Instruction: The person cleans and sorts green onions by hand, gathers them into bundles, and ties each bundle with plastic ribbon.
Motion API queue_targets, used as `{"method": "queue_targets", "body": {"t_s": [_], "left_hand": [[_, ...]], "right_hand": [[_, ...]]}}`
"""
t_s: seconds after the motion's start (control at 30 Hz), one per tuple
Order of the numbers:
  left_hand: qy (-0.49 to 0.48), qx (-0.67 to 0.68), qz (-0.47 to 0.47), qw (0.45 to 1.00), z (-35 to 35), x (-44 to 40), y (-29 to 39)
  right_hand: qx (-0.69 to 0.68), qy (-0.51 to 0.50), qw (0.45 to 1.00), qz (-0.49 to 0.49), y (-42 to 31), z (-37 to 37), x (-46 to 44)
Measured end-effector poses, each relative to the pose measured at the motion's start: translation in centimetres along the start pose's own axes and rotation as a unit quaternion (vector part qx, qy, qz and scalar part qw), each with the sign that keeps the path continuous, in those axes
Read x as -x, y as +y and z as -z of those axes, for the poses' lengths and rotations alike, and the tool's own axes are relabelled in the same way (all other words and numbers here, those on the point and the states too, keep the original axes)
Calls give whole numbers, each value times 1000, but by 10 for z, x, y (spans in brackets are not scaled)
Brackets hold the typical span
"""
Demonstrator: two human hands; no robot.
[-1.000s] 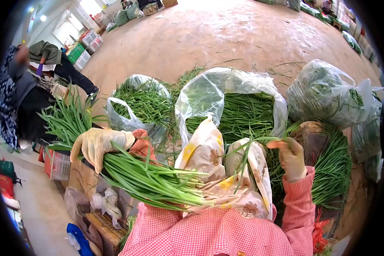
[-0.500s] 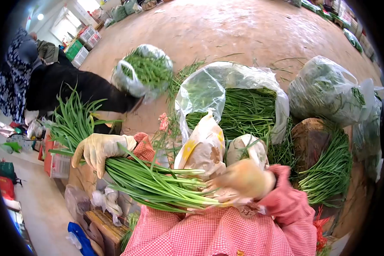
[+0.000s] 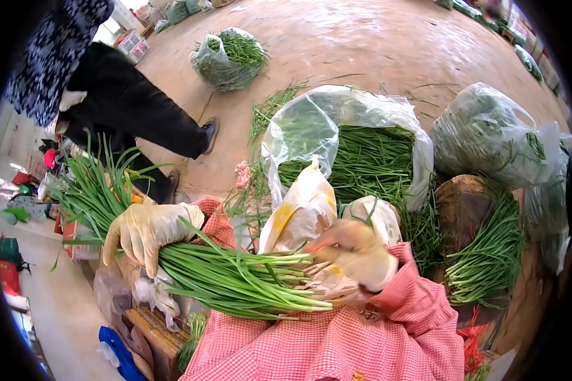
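My left hand (image 3: 151, 235), in a pale glove, is closed around a bunch of garlic chives (image 3: 235, 276) held sideways across my lap. Its leafy tops (image 3: 98, 184) fan out past my knuckles to the upper left, and its pale stem ends point right. By those ends is my right hand (image 3: 356, 257), also gloved and partly smeared by motion. Its fingers are curled in; whatever lies between them is too blurred to make out. Below and behind the stems lies a white cloth with yellow and brown patterns (image 3: 302, 203), covering my knees.
An open plastic bag of loose greens (image 3: 375, 155) stands before me. More chives (image 3: 483, 260) lie over a wooden block (image 3: 461, 206) at right, beside a filled plastic bag (image 3: 489, 133). Farther off sits another bag (image 3: 232, 60). A person in dark trousers (image 3: 143, 105) stands at left.
The person at left has straightened up, and the far bag of greens has moved away from me. My right hand has shifted slightly up and left. My left hand keeps its hold.
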State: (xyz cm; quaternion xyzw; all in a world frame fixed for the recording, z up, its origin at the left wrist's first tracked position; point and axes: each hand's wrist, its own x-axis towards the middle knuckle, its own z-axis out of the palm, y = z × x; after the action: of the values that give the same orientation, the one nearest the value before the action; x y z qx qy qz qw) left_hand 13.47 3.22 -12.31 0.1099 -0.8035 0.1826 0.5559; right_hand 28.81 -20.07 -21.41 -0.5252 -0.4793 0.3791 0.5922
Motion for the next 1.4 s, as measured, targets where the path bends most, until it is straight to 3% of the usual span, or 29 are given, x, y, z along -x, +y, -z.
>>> {"method": "queue_targets", "body": {"t_s": [0.03, 0.07, 0.1, 0.2, 0.23, 0.3, 0.4, 0.5, 0.53, 0.57, 0.6, 0.63, 0.7, 0.73, 0.77, 0.8, 0.83, 0.87, 0.9, 0.97, 1.0, 1.13, 1.2, 1.27, 1.33, 1.4], "left_hand": [[-4, 5, -1, 1000, -1, 0, 2], [-8, 10, -2, 1000, -2, 0, 4], [-18, 20, -5, 1000, -5, 1, 7], [-16, 22, -5, 1000, -4, 3, 9], [-15, 22, -4, 1000, -3, 3, 8], [-26, 13, 7, 1000, 3, 3, 1], [-24, 8, 19, 999, 6, 3, -11], [-29, -1, 24, 999, 0, 2, -10], [-28, -16, 12, 999, -5, 3, -5], [-25, -32, -4, 999, -8, 2, -4], [-32, -16, 13, 999, -5, -2, -3], [-31, -17, 7, 999, -7, -1, 1], [-40, -1, -8, 999, -9, -1, 11], [-41, 9, -16, 999, -11, 0, 13], [-41, 8, -19, 999, -12, 2, 14], [-42, 1, -18, 999, -12, 3, 14], [-42, -2, -17, 999, -10, 4, 12], [-43, -4, -16, 999, -8, 4, 11], [-45, -7, -15, 999, -5, 5, 8], [-45, -12, -14, 999, -4, 6, 4], [-39, -15, -14, 999, -3, 6, 1], [-31, -43, -8, 999, -6, 5, 1], [-34, -63, -4, 997, -5, 6, -1], [-9, -25, 40, 999, 0, 11, -10], [2, -54, 20, 998, 4, 17, -15], [7, -72, -5, 997, 13, 20, -22]], "right_hand": [[-66, 46, 995, -52, 13, 9, 7], [135, 80, 987, -36, 13, 28, 8], [332, 109, 937, -17, 10, 41, 7], [394, 22, 918, -42, -16, 41, 9], [324, -5, 945, 41, -18, 33, 14], [304, -129, 941, 73, -37, 13, 13], [343, -154, 927, -11, -41, -28, 0], [141, -161, 977, 20, -5, -48, -6], [141, -163, 976, 22, -6, -48, -4], [-86, -150, 975, -138, -6, -45, 1], [-306, -122, 898, -290, -5, -40, 7], [-314, -129, 910, -239, 1, -33, 12], [-433, -208, 853, -202, 1, -12, 25], [-380, -195, 862, -271, -2, -2, 32], [-379, -195, 862, -274, -2, -2, 31], [-225, -148, 941, -206, -3, -4, 26], [-63, -94, 985, -130, -4, -7, 21], [119, -110, 985, -51, -12, -7, 15], [139, -142, 979, -48, -24, -14, 4], [200, -100, 973, 59, -14, -39, -5], [154, -124, 980, 26, -9, -49, -7], [130, -91, 986, 44, -14, -53, -2], [324, -84, 942, 34, -14, -47, 2], [389, -38, 917, 74, -6, -39, 5], [480, 18, 869, 123, -4, -23, 8], [495, 34, 862, 104, -5, -2, 13]]}}
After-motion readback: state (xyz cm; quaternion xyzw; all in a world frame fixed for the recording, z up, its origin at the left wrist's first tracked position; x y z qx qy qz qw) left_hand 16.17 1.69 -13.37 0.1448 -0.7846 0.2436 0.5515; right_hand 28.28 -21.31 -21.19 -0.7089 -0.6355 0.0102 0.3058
